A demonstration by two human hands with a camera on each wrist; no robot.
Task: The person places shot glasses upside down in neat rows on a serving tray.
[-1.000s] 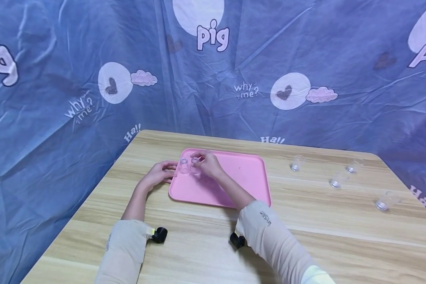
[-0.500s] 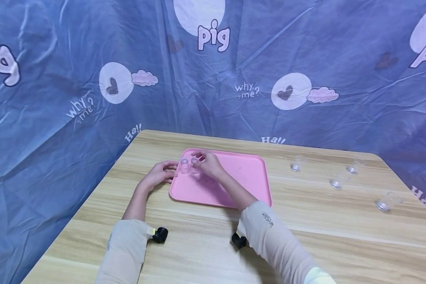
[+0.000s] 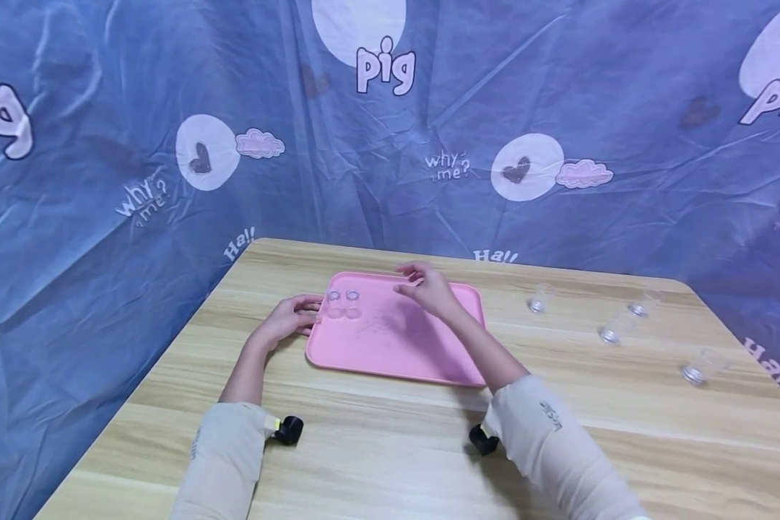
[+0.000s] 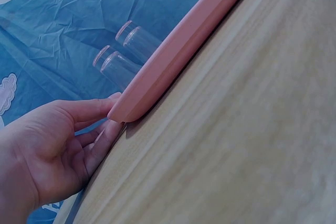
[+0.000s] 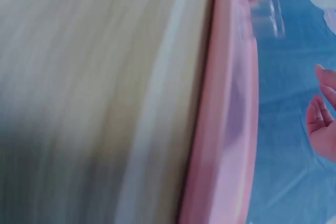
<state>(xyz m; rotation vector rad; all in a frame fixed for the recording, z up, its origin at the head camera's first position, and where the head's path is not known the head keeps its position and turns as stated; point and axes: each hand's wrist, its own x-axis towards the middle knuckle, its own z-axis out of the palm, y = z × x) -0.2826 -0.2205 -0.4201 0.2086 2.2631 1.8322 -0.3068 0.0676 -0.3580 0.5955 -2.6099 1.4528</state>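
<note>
Two small clear glasses, one at the left (image 3: 334, 305) and another beside it (image 3: 352, 305), stand at the far left of a pink tray (image 3: 396, 354). Their thick bases appear to face up, in the head and left wrist views. My left hand (image 3: 289, 318) pinches the tray's left rim; the left wrist view shows fingertips above and below the edge. Over the tray's far right part is my right hand (image 3: 429, 292), fingers loosely bent, holding nothing. At the right edge of the right wrist view this hand (image 5: 323, 116) shows only partly.
To the tray's right, several more clear glasses stand on the wooden table (image 3: 390, 448), among them a near one (image 3: 695, 372) and one closest to the tray (image 3: 538, 300). A blue printed cloth (image 3: 364, 195) hangs behind the table.
My right hand has let go of the second glass and moved right and away from it across the tray. The left hand keeps its place at the rim.
</note>
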